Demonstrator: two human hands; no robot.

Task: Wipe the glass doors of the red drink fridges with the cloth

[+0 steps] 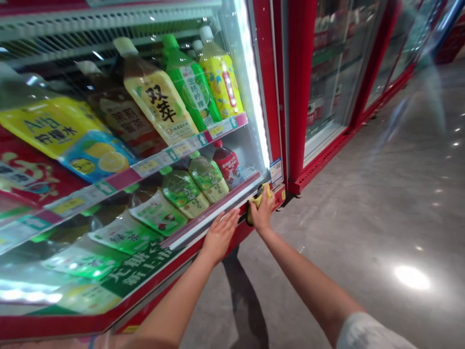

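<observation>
My right hand is closed on a yellow cloth, which has a dark part on its underside. It presses the cloth against the lower right corner of a red-framed drinks fridge. Just left of it, my left hand lies flat with its fingers stretched out along the fridge's bottom edge. Nothing shows in that hand. Behind the glass, nearest to the hands, stand green tea bottles and a small red-labelled bottle.
An upper shelf holds large drink bottles above a strip of price tags. More red-framed glass fridges run away to the right. Grey, shiny floor stretches along their front. A dark shadow falls below my hands.
</observation>
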